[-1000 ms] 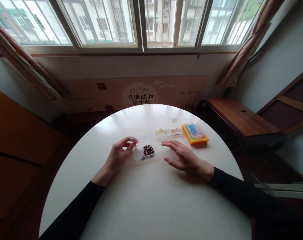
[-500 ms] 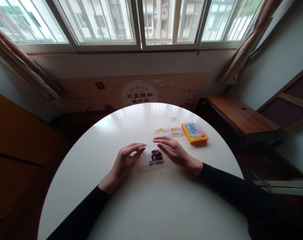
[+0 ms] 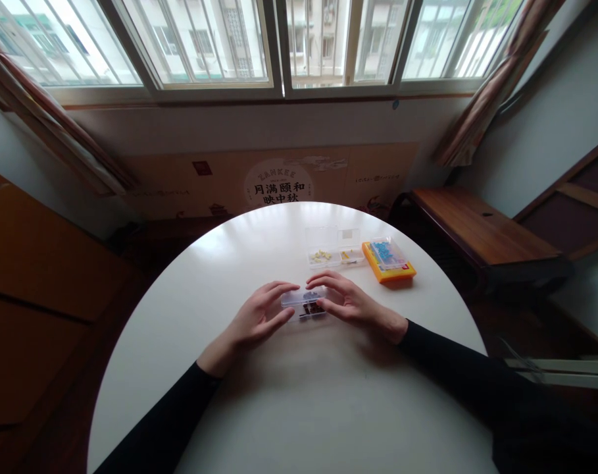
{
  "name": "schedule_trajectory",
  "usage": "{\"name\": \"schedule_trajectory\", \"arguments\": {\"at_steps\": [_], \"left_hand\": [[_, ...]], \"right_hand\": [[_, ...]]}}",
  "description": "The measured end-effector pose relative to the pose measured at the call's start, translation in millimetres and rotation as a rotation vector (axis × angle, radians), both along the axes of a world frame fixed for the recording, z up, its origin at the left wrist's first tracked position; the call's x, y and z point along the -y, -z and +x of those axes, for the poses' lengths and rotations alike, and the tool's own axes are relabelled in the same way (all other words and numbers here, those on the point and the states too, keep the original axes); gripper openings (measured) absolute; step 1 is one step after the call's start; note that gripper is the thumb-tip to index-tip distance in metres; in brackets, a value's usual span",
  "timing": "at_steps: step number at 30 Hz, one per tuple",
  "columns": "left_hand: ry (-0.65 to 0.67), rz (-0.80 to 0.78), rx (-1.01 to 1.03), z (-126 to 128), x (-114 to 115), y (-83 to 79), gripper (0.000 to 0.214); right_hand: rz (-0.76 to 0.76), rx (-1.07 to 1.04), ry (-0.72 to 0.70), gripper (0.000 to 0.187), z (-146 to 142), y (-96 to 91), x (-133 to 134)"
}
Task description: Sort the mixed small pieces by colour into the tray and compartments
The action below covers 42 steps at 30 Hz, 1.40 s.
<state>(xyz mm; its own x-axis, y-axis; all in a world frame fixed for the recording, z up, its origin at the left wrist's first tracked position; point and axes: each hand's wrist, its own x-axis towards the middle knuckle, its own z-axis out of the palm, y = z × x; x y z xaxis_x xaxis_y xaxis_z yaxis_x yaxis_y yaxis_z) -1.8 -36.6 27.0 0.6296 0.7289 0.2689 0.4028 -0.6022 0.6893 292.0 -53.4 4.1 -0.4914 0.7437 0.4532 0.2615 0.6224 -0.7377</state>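
Observation:
A small clear plastic box with dark brown bits in it lies on the white round table. Its hinged lid is tipped forward over the bits, and I cannot tell whether it is fully closed. At the box's left side is my left hand, open, with thumb and fingers spread apart. My right hand reaches over the right end. Its thumb is at the lid's front edge and its other fingers arch behind, apart from the thumb, covering part of the box.
Behind my right hand stand a clear box with pale yellow bits and a smaller open box. Right of them lies an orange-yellow case with a clear box of blue pieces on top. A wooden bench stands beyond the table.
The lid of the box has swung from nearly upright down over the brown bits. My left thumb and fingers have parted from its edge. The view has shifted slightly.

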Motion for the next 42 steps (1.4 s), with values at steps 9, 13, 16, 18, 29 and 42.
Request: {"name": "schedule_trajectory", "arguments": {"at_steps": [9,13,16,18,29,42], "left_hand": [[0.007,0.071,0.031,3.8,0.0,6.5,0.041],[0.011,0.080,0.037,4.1,0.2,7.2,0.042],[0.019,0.073,0.048,4.6,-0.8,6.7,0.041],[0.029,0.070,0.055,5.0,-1.4,5.8,0.041],[0.015,0.166,-0.031,1.6,-1.6,7.0,0.043],[-0.089,0.286,-0.115,1.8,-2.8,19.4,0.043]], "right_hand": [[0.010,0.064,-0.016,0.038,0.7,-6.6,7.2],[-0.002,0.080,-0.023,0.038,-0.2,-12.1,10.8],[-0.002,0.084,-0.026,0.036,-0.1,-12.6,10.9],[0.001,0.092,-0.027,0.036,0.3,-11.6,10.5],[0.077,0.143,-0.003,0.039,1.1,-5.9,11.1],[0.304,0.396,0.203,0.034,13.2,-7.8,21.4]]}}
